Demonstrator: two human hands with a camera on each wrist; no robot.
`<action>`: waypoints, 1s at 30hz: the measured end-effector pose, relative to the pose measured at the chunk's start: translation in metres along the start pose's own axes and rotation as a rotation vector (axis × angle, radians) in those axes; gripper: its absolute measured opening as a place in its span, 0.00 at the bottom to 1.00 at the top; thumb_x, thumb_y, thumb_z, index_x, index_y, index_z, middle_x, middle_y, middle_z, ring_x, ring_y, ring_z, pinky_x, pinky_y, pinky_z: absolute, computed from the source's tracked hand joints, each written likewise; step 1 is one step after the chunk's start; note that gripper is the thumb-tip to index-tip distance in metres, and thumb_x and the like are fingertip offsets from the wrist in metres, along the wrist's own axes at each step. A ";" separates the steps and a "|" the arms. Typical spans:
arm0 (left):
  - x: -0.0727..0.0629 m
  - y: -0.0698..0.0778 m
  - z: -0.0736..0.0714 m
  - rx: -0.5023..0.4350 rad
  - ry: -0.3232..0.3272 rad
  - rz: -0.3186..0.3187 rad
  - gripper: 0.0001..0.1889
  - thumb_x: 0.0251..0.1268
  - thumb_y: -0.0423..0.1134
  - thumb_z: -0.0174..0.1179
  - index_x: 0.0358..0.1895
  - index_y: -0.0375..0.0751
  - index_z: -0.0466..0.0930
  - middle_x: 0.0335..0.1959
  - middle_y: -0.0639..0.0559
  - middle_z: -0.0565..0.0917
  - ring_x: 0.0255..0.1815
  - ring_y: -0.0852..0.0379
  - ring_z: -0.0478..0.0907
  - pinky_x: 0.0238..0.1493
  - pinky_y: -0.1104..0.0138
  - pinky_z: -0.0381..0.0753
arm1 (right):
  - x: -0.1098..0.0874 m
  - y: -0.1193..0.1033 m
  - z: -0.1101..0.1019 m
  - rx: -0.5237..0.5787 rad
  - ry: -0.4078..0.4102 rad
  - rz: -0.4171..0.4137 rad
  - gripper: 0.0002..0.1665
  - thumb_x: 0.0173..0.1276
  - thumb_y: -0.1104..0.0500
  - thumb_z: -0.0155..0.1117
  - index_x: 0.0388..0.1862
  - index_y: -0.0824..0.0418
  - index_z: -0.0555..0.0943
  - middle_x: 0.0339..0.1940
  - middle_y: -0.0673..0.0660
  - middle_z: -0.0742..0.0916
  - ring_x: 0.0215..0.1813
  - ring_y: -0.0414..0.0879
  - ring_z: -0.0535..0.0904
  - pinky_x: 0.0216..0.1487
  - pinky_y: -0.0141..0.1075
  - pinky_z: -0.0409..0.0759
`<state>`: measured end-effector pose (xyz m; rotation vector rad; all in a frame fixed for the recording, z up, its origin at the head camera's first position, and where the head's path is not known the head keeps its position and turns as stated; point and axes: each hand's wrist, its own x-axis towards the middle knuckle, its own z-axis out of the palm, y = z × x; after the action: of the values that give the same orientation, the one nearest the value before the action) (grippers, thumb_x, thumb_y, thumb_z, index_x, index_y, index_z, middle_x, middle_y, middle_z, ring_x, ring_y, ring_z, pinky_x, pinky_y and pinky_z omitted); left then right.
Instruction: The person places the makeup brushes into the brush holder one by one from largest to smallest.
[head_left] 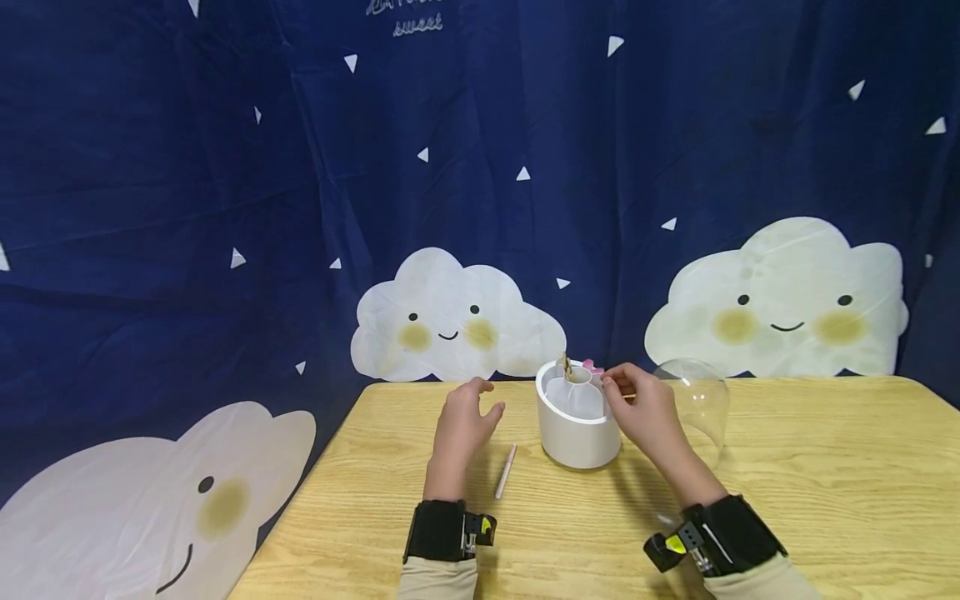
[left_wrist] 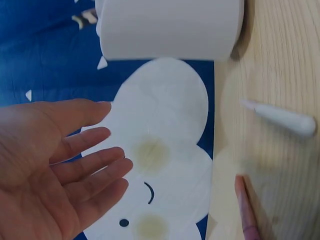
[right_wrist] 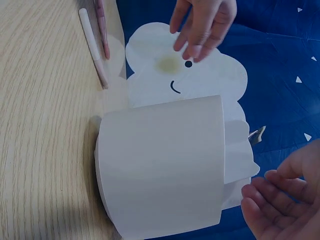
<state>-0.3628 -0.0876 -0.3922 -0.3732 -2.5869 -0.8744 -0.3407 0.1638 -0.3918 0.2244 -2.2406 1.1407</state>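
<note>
In the head view, a white round organizer (head_left: 579, 442) with a slanted rim and inner dividers stands on the table. My right hand (head_left: 647, 408) is at its right rim, fingers loosely bent and thumb near the index fingertip. In the right wrist view, the right hand (right_wrist: 287, 192) shows nothing between its fingers, beside the dividers (right_wrist: 239, 150). A pink piece (head_left: 592, 367) and a gold-coloured piece (head_left: 567, 367) stick up from the organizer. My left hand (head_left: 462, 421) hovers left of it, holding nothing; its fingers are spread and relaxed in the left wrist view (left_wrist: 70, 165).
A slim white stick with a pinkish end (head_left: 506, 472) lies on the wooden table (head_left: 825, 467) between my arms. Near it is a pink stick (left_wrist: 246, 207). A clear dome (head_left: 705, 400) stands behind my right hand. A blue cloud-patterned curtain (head_left: 480, 208) hangs behind the table.
</note>
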 end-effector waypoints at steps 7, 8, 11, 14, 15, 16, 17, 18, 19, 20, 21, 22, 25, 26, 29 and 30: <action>-0.001 -0.010 -0.003 0.011 -0.020 -0.027 0.16 0.66 0.37 0.68 0.53 0.32 0.82 0.52 0.37 0.85 0.54 0.39 0.83 0.52 0.50 0.82 | -0.001 0.000 0.001 0.008 0.009 -0.028 0.05 0.69 0.67 0.63 0.36 0.69 0.84 0.28 0.59 0.87 0.32 0.48 0.83 0.34 0.28 0.80; -0.001 -0.011 -0.003 0.010 -0.022 -0.029 0.16 0.66 0.37 0.68 0.53 0.32 0.82 0.52 0.37 0.85 0.54 0.39 0.83 0.52 0.50 0.82 | -0.001 0.000 0.001 0.010 0.008 -0.030 0.05 0.69 0.67 0.63 0.36 0.69 0.84 0.28 0.59 0.87 0.31 0.47 0.83 0.34 0.28 0.80; -0.001 -0.012 -0.003 0.011 -0.031 -0.034 0.16 0.67 0.38 0.68 0.53 0.32 0.82 0.52 0.37 0.86 0.54 0.39 0.83 0.52 0.50 0.82 | -0.001 -0.001 0.002 0.022 0.001 -0.031 0.05 0.68 0.67 0.63 0.35 0.69 0.84 0.28 0.59 0.88 0.31 0.46 0.82 0.33 0.27 0.80; -0.002 -0.013 -0.003 0.008 -0.038 -0.038 0.16 0.66 0.37 0.68 0.52 0.31 0.82 0.51 0.36 0.85 0.54 0.39 0.83 0.52 0.49 0.82 | -0.002 -0.003 0.003 0.031 -0.012 -0.034 0.05 0.67 0.68 0.63 0.35 0.69 0.84 0.28 0.58 0.88 0.30 0.46 0.83 0.33 0.28 0.80; -0.003 -0.013 -0.003 0.006 -0.041 -0.041 0.16 0.66 0.37 0.68 0.52 0.31 0.82 0.51 0.35 0.85 0.54 0.38 0.83 0.52 0.49 0.82 | -0.002 -0.003 0.003 0.035 -0.015 -0.035 0.05 0.67 0.68 0.63 0.35 0.69 0.84 0.28 0.58 0.88 0.30 0.46 0.83 0.33 0.28 0.81; -0.003 -0.014 -0.003 0.005 -0.044 -0.044 0.16 0.66 0.36 0.68 0.52 0.31 0.82 0.51 0.35 0.85 0.54 0.38 0.83 0.52 0.49 0.82 | -0.002 -0.003 0.003 0.037 -0.019 -0.037 0.04 0.67 0.68 0.63 0.35 0.69 0.84 0.28 0.58 0.88 0.30 0.46 0.83 0.33 0.28 0.81; -0.003 -0.014 -0.003 0.005 -0.047 -0.048 0.16 0.66 0.36 0.68 0.52 0.30 0.82 0.51 0.35 0.85 0.54 0.38 0.83 0.52 0.49 0.82 | -0.002 -0.003 0.004 0.038 -0.021 -0.037 0.04 0.67 0.68 0.63 0.35 0.69 0.84 0.27 0.58 0.88 0.30 0.46 0.83 0.33 0.28 0.81; -0.004 -0.015 -0.003 0.003 -0.051 -0.057 0.15 0.66 0.36 0.68 0.52 0.30 0.82 0.51 0.35 0.85 0.53 0.38 0.83 0.52 0.49 0.82 | -0.002 -0.004 0.004 0.040 -0.025 -0.037 0.04 0.67 0.68 0.63 0.35 0.68 0.84 0.27 0.58 0.88 0.30 0.46 0.83 0.33 0.28 0.81; -0.004 -0.015 -0.003 0.001 -0.054 -0.065 0.15 0.66 0.36 0.68 0.52 0.30 0.82 0.51 0.35 0.85 0.53 0.38 0.83 0.52 0.49 0.82 | -0.003 -0.004 0.004 0.042 -0.027 -0.039 0.04 0.67 0.68 0.63 0.35 0.68 0.84 0.27 0.58 0.88 0.30 0.46 0.83 0.33 0.28 0.81; -0.004 -0.015 -0.003 0.001 -0.058 -0.075 0.15 0.66 0.36 0.68 0.52 0.30 0.82 0.51 0.35 0.85 0.52 0.39 0.83 0.52 0.49 0.82 | -0.003 -0.004 0.005 0.043 -0.029 -0.041 0.04 0.67 0.68 0.63 0.34 0.68 0.84 0.27 0.58 0.88 0.30 0.46 0.83 0.33 0.28 0.81; -0.005 -0.016 -0.003 -0.002 -0.062 -0.087 0.15 0.66 0.36 0.68 0.52 0.30 0.82 0.51 0.35 0.85 0.52 0.39 0.83 0.52 0.49 0.82 | -0.003 -0.004 0.005 0.043 -0.031 -0.043 0.04 0.66 0.68 0.63 0.34 0.68 0.84 0.27 0.58 0.88 0.30 0.46 0.84 0.33 0.28 0.81; -0.005 -0.016 -0.003 -0.003 -0.065 -0.099 0.15 0.66 0.35 0.68 0.52 0.30 0.82 0.51 0.35 0.85 0.51 0.39 0.83 0.52 0.50 0.82 | -0.003 -0.004 0.005 0.044 -0.032 -0.046 0.04 0.66 0.68 0.63 0.34 0.68 0.84 0.27 0.58 0.88 0.30 0.46 0.84 0.33 0.28 0.81; -0.007 -0.017 -0.005 0.004 -0.077 -0.134 0.15 0.64 0.34 0.69 0.50 0.30 0.82 0.47 0.35 0.86 0.47 0.40 0.83 0.49 0.50 0.83 | -0.003 -0.005 0.006 0.046 -0.035 -0.053 0.04 0.66 0.68 0.63 0.35 0.68 0.84 0.28 0.59 0.88 0.30 0.47 0.84 0.33 0.29 0.82; -0.007 -0.018 -0.005 0.019 -0.085 -0.150 0.15 0.63 0.33 0.70 0.50 0.30 0.82 0.45 0.35 0.86 0.46 0.40 0.84 0.48 0.50 0.83 | -0.003 -0.005 0.006 0.045 -0.036 -0.054 0.04 0.66 0.68 0.64 0.35 0.69 0.84 0.28 0.59 0.88 0.30 0.47 0.84 0.33 0.29 0.82; -0.011 -0.020 -0.005 0.106 -0.115 -0.209 0.14 0.59 0.32 0.72 0.46 0.30 0.84 0.41 0.38 0.86 0.43 0.41 0.84 0.43 0.52 0.84 | -0.003 -0.006 0.005 0.040 -0.040 -0.047 0.04 0.67 0.67 0.64 0.36 0.69 0.84 0.28 0.59 0.88 0.31 0.47 0.84 0.34 0.29 0.82; -0.012 -0.021 -0.005 0.140 -0.127 -0.237 0.13 0.59 0.33 0.73 0.44 0.30 0.84 0.39 0.39 0.86 0.41 0.42 0.84 0.41 0.53 0.84 | -0.003 -0.007 0.005 0.038 -0.041 -0.044 0.05 0.68 0.67 0.63 0.36 0.69 0.84 0.28 0.59 0.88 0.31 0.47 0.84 0.34 0.29 0.81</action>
<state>-0.3586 -0.1088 -0.4048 -0.0851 -2.8321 -0.7605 -0.3380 0.1554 -0.3909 0.3133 -2.2401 1.1653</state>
